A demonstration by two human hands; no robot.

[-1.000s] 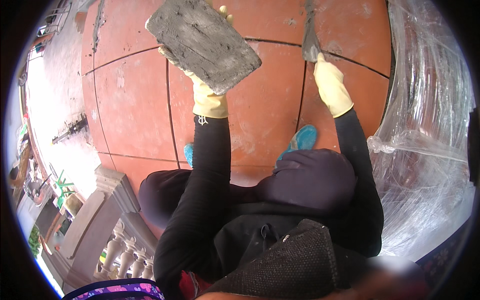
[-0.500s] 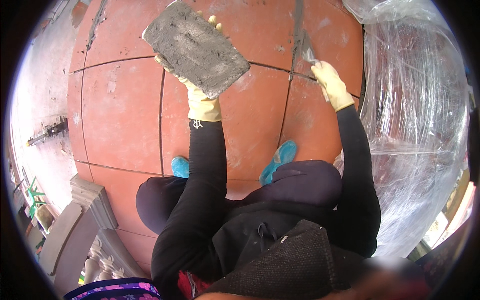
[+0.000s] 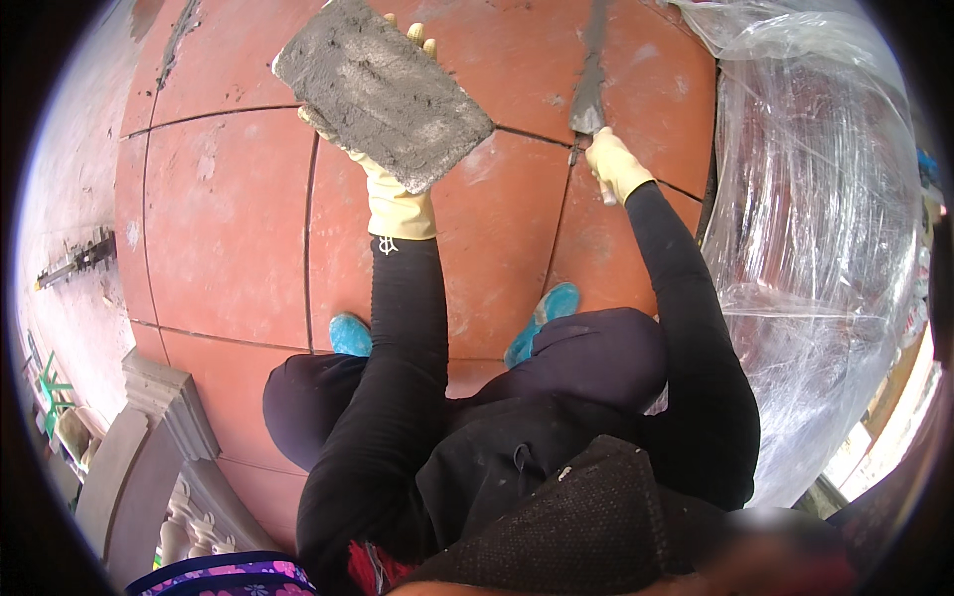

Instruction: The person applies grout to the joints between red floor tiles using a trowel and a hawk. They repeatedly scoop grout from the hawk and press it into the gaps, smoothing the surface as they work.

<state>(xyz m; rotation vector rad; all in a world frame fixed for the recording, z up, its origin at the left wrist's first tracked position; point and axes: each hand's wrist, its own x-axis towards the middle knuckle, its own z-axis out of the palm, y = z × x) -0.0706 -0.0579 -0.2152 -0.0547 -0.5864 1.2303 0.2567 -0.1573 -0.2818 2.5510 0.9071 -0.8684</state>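
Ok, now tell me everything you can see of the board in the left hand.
The board is flat and roughly rectangular, slanting from upper left to lower right in the view. Rough, grey, mortar-like paste coats its visible face, paler in patches. The gloved left hand holds it from underneath, fingertips showing past its upper right edge, above the reddish tiled floor. Its underside is hidden, so its material and any handle can't be told.

- crinkled clear plastic sheeting (image 3: 810, 199) along the right side
- 1 grey railing (image 3: 114, 487) with pale balusters (image 3: 174, 536), lower left
- 1 green object (image 3: 52, 395), far left
- 1 long dark object (image 3: 81, 260) on pale ground (image 3: 75, 199), left
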